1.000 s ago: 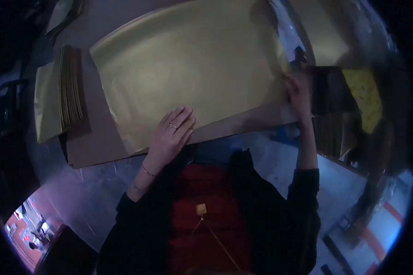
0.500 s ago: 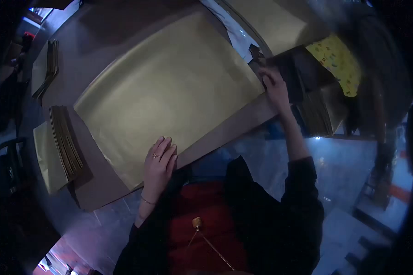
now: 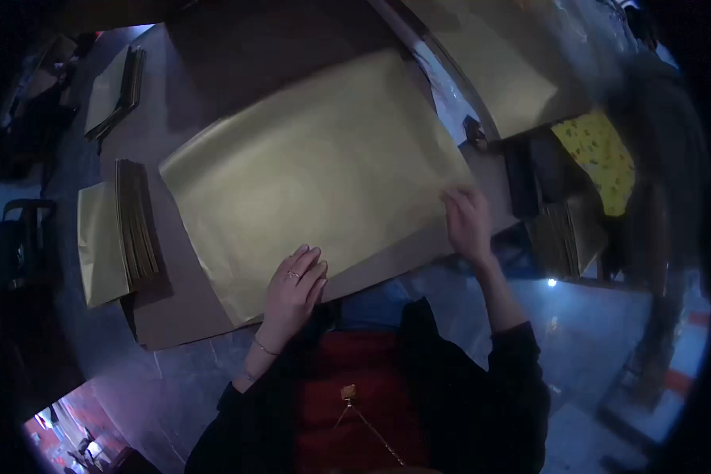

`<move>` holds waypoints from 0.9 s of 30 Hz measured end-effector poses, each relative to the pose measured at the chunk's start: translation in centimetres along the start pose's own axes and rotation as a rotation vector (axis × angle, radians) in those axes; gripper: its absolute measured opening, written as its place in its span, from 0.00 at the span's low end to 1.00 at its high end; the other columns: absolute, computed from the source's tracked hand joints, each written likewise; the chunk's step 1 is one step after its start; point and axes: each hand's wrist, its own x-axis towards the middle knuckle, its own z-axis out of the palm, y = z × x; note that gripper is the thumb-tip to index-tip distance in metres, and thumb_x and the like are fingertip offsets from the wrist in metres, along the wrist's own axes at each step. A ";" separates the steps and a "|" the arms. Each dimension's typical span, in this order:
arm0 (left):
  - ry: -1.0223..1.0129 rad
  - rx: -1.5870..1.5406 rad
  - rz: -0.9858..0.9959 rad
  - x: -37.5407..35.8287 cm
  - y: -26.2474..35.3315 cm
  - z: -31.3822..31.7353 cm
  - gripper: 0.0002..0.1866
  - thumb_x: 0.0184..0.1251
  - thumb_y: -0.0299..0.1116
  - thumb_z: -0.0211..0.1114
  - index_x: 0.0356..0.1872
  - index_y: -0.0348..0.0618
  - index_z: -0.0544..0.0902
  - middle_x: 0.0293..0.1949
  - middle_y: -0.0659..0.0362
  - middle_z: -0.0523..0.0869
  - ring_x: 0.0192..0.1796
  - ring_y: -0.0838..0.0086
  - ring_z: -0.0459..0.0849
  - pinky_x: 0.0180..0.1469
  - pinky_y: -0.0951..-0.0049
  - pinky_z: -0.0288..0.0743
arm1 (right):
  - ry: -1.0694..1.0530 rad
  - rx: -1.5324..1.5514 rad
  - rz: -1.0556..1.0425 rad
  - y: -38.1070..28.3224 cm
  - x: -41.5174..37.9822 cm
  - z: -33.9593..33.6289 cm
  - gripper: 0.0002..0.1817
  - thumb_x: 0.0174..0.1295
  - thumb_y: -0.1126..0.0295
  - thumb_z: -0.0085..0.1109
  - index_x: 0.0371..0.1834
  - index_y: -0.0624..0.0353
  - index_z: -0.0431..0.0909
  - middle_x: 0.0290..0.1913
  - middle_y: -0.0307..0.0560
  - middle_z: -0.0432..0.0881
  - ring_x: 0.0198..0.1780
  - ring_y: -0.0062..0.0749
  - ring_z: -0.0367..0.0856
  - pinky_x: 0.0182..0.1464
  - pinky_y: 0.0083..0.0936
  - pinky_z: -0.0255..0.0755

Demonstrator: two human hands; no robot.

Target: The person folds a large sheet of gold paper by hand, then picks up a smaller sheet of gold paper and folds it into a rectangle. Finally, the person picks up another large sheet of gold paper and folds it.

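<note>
Where it gleams, golden sheet (image 3: 324,182), smooth

Dim light puts a soft sheen on the gold sheet (image 3: 316,174), while edges curve into black.

Bare, ringed left hand (image 3: 294,291) lies palm down, fingers (image 3: 305,266) stretched forward; over to the other side, bare right hand (image 3: 469,224) holds its fingers curved, forearm (image 3: 498,292) slanting from a black sleeve (image 3: 517,363).
</note>
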 end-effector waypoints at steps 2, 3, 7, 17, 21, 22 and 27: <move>0.023 0.008 -0.007 0.1 0.1 -0.1 0.13 0.51 0.26 0.66 0.40 0.40 0.80 0.50 0.54 0.78 0.56 0.58 0.75 0.55 0.61 0.72 | -0.046 0.043 -0.120 -2.6 -0.3 1.3 0.09 0.54 0.77 0.58 0.39 0.58 0.79 0.39 0.52 0.77 0.40 0.47 0.76 0.42 0.35 0.69; 0.012 -0.007 -0.001 0.0 0.1 -0.1 0.13 0.51 0.26 0.66 0.40 0.41 0.79 0.50 0.54 0.78 0.56 0.59 0.75 0.55 0.61 0.72 | -0.119 0.068 -0.181 -3.3 -0.5 1.8 0.09 0.53 0.76 0.59 0.39 0.57 0.80 0.39 0.50 0.77 0.40 0.45 0.75 0.42 0.35 0.68; 0.056 -0.020 0.013 -0.6 -0.6 0.4 0.13 0.51 0.27 0.66 0.40 0.42 0.79 0.51 0.56 0.77 0.56 0.61 0.75 0.55 0.63 0.72 | -0.230 0.090 -0.350 -6.8 -1.2 3.7 0.11 0.50 0.73 0.62 0.38 0.53 0.80 0.41 0.45 0.76 0.39 0.39 0.75 0.42 0.32 0.67; 0.076 -0.080 -0.018 -1.8 -1.6 1.1 0.13 0.57 0.32 0.63 0.43 0.42 0.79 0.53 0.56 0.76 0.59 0.62 0.72 0.59 0.64 0.68 | -0.532 0.143 -0.476 -9.5 -0.4 4.2 0.13 0.49 0.68 0.66 0.40 0.50 0.80 0.43 0.43 0.75 0.41 0.37 0.74 0.45 0.32 0.66; 0.113 -0.127 0.021 -1.8 -1.9 1.7 0.12 0.59 0.33 0.62 0.43 0.42 0.79 0.52 0.55 0.76 0.59 0.61 0.72 0.59 0.64 0.67 | -0.533 0.129 -0.462 -9.4 -0.2 4.3 0.13 0.51 0.69 0.66 0.41 0.49 0.80 0.43 0.44 0.75 0.41 0.38 0.74 0.45 0.33 0.66; 0.119 -0.123 0.012 -2.0 -2.0 1.7 0.12 0.59 0.33 0.62 0.43 0.42 0.79 0.52 0.55 0.76 0.59 0.61 0.72 0.59 0.64 0.67 | -0.539 0.133 -0.471 -9.3 -0.2 4.3 0.13 0.51 0.69 0.66 0.41 0.49 0.80 0.43 0.44 0.75 0.41 0.38 0.74 0.45 0.33 0.66; 0.128 -0.151 0.020 -2.1 -2.1 1.4 0.11 0.59 0.33 0.62 0.41 0.41 0.79 0.52 0.55 0.76 0.58 0.61 0.73 0.59 0.64 0.68 | -0.581 0.148 -0.410 -9.7 0.2 4.2 0.11 0.50 0.71 0.65 0.39 0.54 0.80 0.42 0.48 0.74 0.43 0.41 0.73 0.46 0.33 0.66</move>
